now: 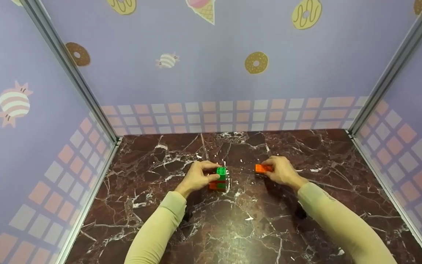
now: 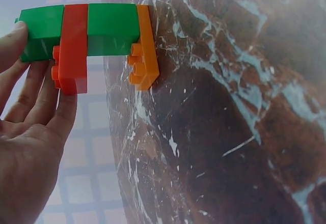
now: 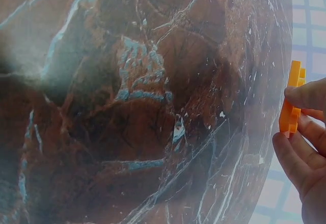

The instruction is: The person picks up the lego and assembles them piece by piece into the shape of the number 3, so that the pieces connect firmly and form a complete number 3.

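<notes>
Left of centre on the table stands a small upright stack of toy building bricks. From the top down it has a green brick (image 1: 221,171), a red brick (image 2: 74,56), a second green brick (image 2: 113,28) and an orange brick (image 2: 148,51) resting on the tabletop. My left hand (image 1: 197,176) pinches the stack's top green brick, with fingertips also at the red one. To the right, my right hand (image 1: 282,171) pinches a separate flat orange brick (image 3: 292,102) between thumb and fingers. Studs show along one face of that brick in the right wrist view.
The dark red marbled tabletop (image 1: 240,220) spreads around both hands. Lilac walls with printed sweets and pastel squares enclose it at the back (image 1: 211,80) and sides. Metal corner posts (image 1: 379,80) rise at the back left and back right.
</notes>
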A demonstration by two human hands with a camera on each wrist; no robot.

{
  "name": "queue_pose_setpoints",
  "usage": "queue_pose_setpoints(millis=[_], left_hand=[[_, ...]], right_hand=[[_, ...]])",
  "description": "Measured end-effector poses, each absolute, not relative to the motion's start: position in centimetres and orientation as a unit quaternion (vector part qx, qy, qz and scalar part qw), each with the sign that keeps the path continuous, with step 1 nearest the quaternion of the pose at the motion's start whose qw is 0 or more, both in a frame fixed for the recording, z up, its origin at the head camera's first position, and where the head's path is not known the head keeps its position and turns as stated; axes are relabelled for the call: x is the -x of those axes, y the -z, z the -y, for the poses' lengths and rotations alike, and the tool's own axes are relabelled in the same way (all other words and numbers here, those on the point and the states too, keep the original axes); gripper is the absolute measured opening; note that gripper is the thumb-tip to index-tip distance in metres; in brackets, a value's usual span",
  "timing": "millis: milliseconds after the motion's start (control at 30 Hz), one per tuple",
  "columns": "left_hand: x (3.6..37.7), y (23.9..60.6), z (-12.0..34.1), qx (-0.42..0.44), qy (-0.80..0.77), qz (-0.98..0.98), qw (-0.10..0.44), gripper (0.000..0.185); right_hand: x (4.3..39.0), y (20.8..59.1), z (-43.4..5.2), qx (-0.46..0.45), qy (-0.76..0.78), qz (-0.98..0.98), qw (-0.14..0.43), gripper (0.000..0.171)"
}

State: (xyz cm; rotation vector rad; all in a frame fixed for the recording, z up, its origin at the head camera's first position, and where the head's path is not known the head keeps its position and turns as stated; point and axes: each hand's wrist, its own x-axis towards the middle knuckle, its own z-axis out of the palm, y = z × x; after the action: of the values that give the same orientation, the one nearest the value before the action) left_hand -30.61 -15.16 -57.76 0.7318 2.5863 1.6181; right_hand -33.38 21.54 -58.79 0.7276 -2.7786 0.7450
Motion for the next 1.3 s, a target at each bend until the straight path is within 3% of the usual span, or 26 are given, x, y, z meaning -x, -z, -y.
queue_pose_setpoints(millis=[700,1000,1300], left_hand=[[29.9,58.1,15.0,-0.242,-0.474,-0.846,-0.03,0.037],[29.8,58.0,14.9,-0.24,-0.503,-0.83,-0.018,0.045],[29.8,56.8,15.0,-0.232,-0.467,-0.851,-0.058,0.045]], right_hand=[[33.6,56.5,-19.5,-0.285,-0.259,0.917,0.104,0.029],[33.5,55.4,-18.5,-0.284,-0.259,0.918,0.098,0.029],[33.3,54.0,-17.0,-0.299,-0.26,0.912,0.109,0.03]])
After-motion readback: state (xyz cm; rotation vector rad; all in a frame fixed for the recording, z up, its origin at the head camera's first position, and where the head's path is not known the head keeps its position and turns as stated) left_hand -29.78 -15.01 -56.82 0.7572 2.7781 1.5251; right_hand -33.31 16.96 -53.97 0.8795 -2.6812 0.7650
